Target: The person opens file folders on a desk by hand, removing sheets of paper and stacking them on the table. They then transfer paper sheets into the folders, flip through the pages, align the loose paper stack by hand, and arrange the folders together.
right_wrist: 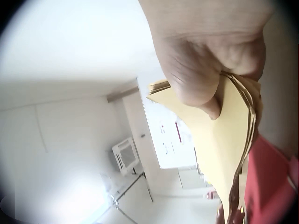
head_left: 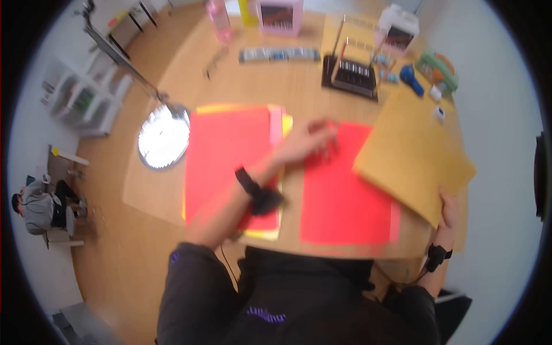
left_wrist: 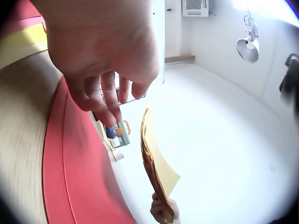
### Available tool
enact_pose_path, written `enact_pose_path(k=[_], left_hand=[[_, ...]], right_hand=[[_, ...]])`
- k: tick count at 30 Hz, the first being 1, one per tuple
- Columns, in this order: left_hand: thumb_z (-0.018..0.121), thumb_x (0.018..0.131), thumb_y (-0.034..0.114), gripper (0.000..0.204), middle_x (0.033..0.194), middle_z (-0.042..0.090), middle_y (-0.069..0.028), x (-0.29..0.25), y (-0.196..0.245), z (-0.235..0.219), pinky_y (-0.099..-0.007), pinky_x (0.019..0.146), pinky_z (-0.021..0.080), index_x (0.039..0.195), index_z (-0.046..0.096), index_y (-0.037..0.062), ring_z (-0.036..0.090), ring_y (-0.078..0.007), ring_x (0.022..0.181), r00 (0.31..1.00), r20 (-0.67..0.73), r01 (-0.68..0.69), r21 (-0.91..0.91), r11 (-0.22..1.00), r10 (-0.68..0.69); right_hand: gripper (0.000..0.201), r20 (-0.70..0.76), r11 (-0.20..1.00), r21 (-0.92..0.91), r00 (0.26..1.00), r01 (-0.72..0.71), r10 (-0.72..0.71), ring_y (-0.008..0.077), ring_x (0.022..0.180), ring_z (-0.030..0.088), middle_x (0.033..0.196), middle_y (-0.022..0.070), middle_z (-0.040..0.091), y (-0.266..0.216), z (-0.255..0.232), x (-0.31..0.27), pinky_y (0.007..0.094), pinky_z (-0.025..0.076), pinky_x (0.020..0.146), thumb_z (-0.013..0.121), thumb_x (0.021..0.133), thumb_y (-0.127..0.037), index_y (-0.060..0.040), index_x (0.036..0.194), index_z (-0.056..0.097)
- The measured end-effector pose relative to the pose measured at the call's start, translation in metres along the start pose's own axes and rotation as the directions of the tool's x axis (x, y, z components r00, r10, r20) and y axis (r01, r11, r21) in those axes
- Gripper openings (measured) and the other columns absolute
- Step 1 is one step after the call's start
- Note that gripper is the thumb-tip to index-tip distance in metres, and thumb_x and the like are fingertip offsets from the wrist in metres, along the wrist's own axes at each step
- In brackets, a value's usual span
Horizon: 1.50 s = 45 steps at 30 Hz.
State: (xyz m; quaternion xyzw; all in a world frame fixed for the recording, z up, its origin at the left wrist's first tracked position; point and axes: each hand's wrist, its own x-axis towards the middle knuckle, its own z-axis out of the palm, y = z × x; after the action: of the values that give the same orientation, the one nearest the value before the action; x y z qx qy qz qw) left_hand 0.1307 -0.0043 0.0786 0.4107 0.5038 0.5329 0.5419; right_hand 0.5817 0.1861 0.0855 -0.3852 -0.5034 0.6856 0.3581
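Observation:
My right hand (head_left: 448, 210) grips a stack of tan kraft paper (head_left: 414, 155) by its near right corner, thumb on one face and fingers behind. In the right wrist view the kraft stack (right_wrist: 222, 126) shows several layers along its edge. The stack is raised and tilted, overlapping a flat red folder (head_left: 345, 201) in the head view. My left hand (head_left: 310, 141) hovers over the far left part of that folder, fingers loosely bent with nothing between them. Left of it lies a pile of red folders (head_left: 230, 155), with yellow and pink edges peeking out.
A round lit lamp (head_left: 164, 137) stands at the table's left edge. Along the back are a spirit level (head_left: 279, 54), a dark stand with metal frames (head_left: 351, 75), a blue tool (head_left: 411, 79), a green-and-orange object (head_left: 440, 72) and white jugs (head_left: 398, 29). A person (head_left: 40, 207) sits far left.

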Motion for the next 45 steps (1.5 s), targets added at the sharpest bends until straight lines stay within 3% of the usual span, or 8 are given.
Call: enact_pose_path(k=[5, 7, 12, 24, 27, 29, 34, 45], left_hand=[[0.075, 0.092, 0.037, 0.052, 0.109, 0.068, -0.0142, 0.005, 0.002, 0.002, -0.0358, 0.089, 0.051, 0.13, 0.061, 0.0049, 0.064, -0.0234, 0.103, 0.927, -0.054, -0.302, 0.483, 0.822, 0.372], [0.081, 0.082, 0.047, 0.071, 0.132, 0.057, -0.02, 0.003, -0.001, 0.005, -0.0449, 0.107, 0.04, 0.136, 0.057, 0.0066, 0.049, -0.034, 0.127, 0.868, 0.041, -0.305, 0.83, 0.467, 0.494], [0.089, 0.066, 0.058, 0.113, 0.153, 0.036, -0.021, -0.004, -0.015, 0.01, -0.0542, 0.117, 0.027, 0.154, 0.038, 0.0084, 0.03, -0.0428, 0.144, 0.954, 0.076, -0.174, 0.928, 0.328, 0.292], [0.099, 0.054, 0.045, 0.118, 0.148, 0.038, -0.0224, -0.002, 0.01, 0.01, -0.0517, 0.113, 0.038, 0.152, 0.042, 0.0165, 0.035, -0.045, 0.136, 0.979, 0.017, -0.094, 0.921, 0.377, 0.201], [0.1, 0.052, 0.045, 0.121, 0.145, 0.036, -0.0243, 0.002, 0.008, 0.007, -0.0512, 0.111, 0.04, 0.153, 0.04, 0.0158, 0.036, -0.0463, 0.134, 0.975, -0.008, -0.089, 0.903, 0.419, 0.224], [0.1, 0.051, 0.044, 0.123, 0.144, 0.035, -0.0258, 0.002, 0.006, 0.003, -0.0505, 0.11, 0.041, 0.153, 0.039, 0.0147, 0.037, -0.0469, 0.133, 0.971, -0.013, -0.093, 0.898, 0.431, 0.238], [0.101, 0.052, 0.04, 0.12, 0.135, 0.039, -0.0285, 0.006, 0.015, 0.002, -0.0472, 0.106, 0.043, 0.15, 0.039, 0.0095, 0.042, -0.0463, 0.126, 0.972, 0.021, -0.114, 0.911, 0.395, 0.233], [0.08, 0.088, 0.02, 0.043, 0.111, 0.063, -0.0122, 0.02, 0.002, -0.016, -0.0371, 0.096, 0.048, 0.119, 0.056, 0.0031, 0.06, -0.0256, 0.11, 0.935, -0.131, -0.139, 0.72, 0.68, 0.33]], right_hand=[[0.049, -0.291, 0.989, -0.022, 0.946, 0.144, -0.144, 0.0252, 0.127, 0.058, 0.144, 0.0133, 0.055, -0.008, -0.075, -0.049, 0.0388, 0.052, 0.104, 0.06, 0.103, -0.01, 0.0016, 0.148, 0.043], [0.048, -0.43, 0.993, 0.069, 0.901, 0.098, -0.059, 0.0254, 0.126, 0.059, 0.145, 0.0152, 0.055, -0.005, -0.1, -0.058, 0.0389, 0.052, 0.103, 0.059, 0.104, -0.011, 0.0026, 0.147, 0.044], [0.047, -0.56, 0.997, -0.065, 0.826, 0.034, -0.064, 0.0266, 0.127, 0.059, 0.145, 0.0162, 0.054, 0.01, -0.134, -0.066, 0.0392, 0.052, 0.104, 0.058, 0.104, -0.01, 0.0044, 0.147, 0.043], [0.061, -0.533, 0.994, -0.113, 0.844, -0.013, -0.05, 0.0202, 0.116, 0.063, 0.123, 0.008, 0.064, 0.007, -0.117, -0.091, 0.0333, 0.054, 0.096, 0.069, 0.099, -0.02, 0.0, 0.15, 0.042], [0.06, -0.695, 0.744, -0.609, 0.636, -0.275, -0.335, 0.0178, 0.103, 0.061, 0.107, 0.0067, 0.06, 0.01, -0.112, -0.102, 0.034, 0.052, 0.087, 0.072, 0.098, -0.024, 0.0015, 0.146, 0.046], [0.058, -0.363, 0.222, -0.921, 0.501, -0.32, -0.786, 0.0171, 0.094, 0.056, 0.098, 0.0056, 0.055, -0.003, -0.075, -0.105, 0.0337, 0.049, 0.081, 0.074, 0.094, -0.022, -0.0004, 0.143, 0.051], [0.047, 0.03, 0.465, -0.868, 0.954, 0.173, -0.298, 0.0163, 0.094, 0.055, 0.1, 0.0052, 0.055, -0.043, 0.032, -0.07, 0.0302, 0.047, 0.082, 0.074, 0.09, -0.016, -0.0067, 0.134, 0.061], [0.042, 0.491, 0.621, -0.689, 0.871, 0.373, 0.022, 0.0226, 0.099, 0.061, 0.107, 0.0124, 0.06, -0.021, 0.148, 0.049, 0.0331, 0.052, 0.085, 0.066, 0.093, -0.012, -0.0016, 0.133, 0.06]])
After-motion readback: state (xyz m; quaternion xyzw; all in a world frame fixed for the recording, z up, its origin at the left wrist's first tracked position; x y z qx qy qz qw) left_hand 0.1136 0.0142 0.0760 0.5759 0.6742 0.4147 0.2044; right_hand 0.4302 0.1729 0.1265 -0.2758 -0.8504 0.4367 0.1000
